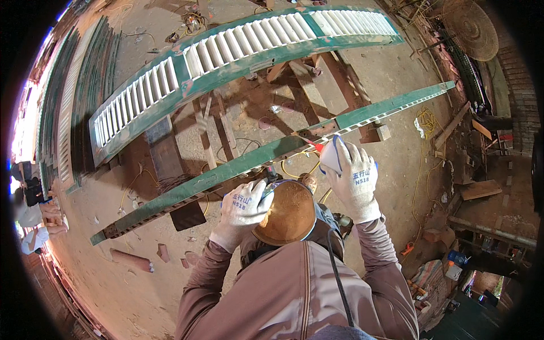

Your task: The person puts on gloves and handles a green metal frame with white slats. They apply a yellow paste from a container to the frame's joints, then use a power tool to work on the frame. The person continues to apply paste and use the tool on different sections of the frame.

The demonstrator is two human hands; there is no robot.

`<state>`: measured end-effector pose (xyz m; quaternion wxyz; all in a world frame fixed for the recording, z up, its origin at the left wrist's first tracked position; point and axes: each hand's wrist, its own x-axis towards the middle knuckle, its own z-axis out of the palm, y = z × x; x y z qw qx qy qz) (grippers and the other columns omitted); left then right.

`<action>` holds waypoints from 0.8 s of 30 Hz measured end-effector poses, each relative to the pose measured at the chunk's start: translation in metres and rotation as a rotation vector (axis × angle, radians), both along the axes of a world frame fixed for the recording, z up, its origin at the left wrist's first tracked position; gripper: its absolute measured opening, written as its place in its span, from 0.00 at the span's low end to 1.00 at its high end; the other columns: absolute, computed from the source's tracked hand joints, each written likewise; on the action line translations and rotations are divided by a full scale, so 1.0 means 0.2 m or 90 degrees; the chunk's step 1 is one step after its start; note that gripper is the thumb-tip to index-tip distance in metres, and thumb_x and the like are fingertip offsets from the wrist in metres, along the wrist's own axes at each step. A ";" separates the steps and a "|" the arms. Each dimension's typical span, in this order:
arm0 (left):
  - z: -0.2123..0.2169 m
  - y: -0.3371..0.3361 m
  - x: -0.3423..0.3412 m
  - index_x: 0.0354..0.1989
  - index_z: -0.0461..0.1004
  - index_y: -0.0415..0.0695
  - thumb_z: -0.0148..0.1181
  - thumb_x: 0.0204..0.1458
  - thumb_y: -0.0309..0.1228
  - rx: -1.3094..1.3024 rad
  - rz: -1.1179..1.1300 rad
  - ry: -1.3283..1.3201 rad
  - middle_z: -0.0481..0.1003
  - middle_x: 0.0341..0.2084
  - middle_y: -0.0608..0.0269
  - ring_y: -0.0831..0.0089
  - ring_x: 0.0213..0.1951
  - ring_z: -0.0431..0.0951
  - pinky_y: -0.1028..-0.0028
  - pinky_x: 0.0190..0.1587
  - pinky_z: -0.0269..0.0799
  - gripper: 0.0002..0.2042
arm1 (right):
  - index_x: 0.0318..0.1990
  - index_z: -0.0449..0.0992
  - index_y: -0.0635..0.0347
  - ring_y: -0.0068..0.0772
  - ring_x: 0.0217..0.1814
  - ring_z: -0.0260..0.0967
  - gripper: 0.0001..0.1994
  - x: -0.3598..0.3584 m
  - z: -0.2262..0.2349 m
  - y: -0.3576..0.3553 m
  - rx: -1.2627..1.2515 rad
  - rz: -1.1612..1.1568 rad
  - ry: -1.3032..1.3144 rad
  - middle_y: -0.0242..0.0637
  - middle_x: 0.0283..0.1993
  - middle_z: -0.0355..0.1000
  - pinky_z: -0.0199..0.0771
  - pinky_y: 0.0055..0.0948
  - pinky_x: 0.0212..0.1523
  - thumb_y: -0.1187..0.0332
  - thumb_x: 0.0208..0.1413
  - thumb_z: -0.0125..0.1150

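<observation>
In front of my body is a round brown bowl with a thin blue rim. My left hand, in a white glove, is closed at its left edge; a bit of teal shows by the fingers. My gloved right hand grips a white bottle with blue edging and a red tip. That tip points at the near edge of a long, narrow green shutter frame, close to it or touching. Pale slat ends line part of this frame's edge. My fingers hide much of the bottle.
Beyond lies a wide green shutter with white slats, raised on wooden supports. More long shutter panels stand at the left. Yellow cable runs over the floor at the right. A broken reddish piece lies at the lower left.
</observation>
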<state>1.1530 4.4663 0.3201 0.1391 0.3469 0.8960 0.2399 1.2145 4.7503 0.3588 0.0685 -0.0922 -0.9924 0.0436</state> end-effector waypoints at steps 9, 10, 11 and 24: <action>-0.03 -0.02 -0.02 0.55 0.78 0.39 0.68 0.58 0.38 0.036 -0.010 0.041 0.82 0.40 0.50 0.53 0.41 0.84 0.59 0.42 0.82 0.21 | 0.69 0.75 0.57 0.49 0.57 0.75 0.36 -0.02 0.03 -0.02 0.021 -0.005 -0.009 0.44 0.55 0.78 0.71 0.50 0.57 0.53 0.53 0.76; -0.04 -0.03 -0.01 0.55 0.78 0.39 0.68 0.58 0.38 0.043 -0.011 0.056 0.82 0.40 0.50 0.53 0.41 0.84 0.59 0.42 0.82 0.21 | 0.69 0.75 0.57 0.49 0.57 0.75 0.36 -0.02 0.04 -0.02 0.015 -0.002 -0.015 0.44 0.56 0.77 0.71 0.50 0.57 0.53 0.53 0.76; -0.05 -0.03 -0.02 0.55 0.78 0.39 0.68 0.58 0.38 0.043 -0.011 0.048 0.82 0.40 0.50 0.53 0.41 0.84 0.59 0.42 0.82 0.20 | 0.69 0.75 0.57 0.49 0.57 0.75 0.36 -0.03 0.05 -0.03 0.011 0.000 -0.022 0.44 0.56 0.77 0.70 0.50 0.57 0.54 0.53 0.76; -0.05 -0.02 -0.05 0.51 0.80 0.39 0.69 0.56 0.35 0.065 -0.030 0.082 0.82 0.40 0.52 0.55 0.38 0.84 0.61 0.40 0.82 0.17 | 0.69 0.76 0.50 0.45 0.59 0.73 0.37 -0.06 0.09 -0.03 0.073 0.020 -0.023 0.40 0.59 0.75 0.68 0.47 0.59 0.62 0.47 0.77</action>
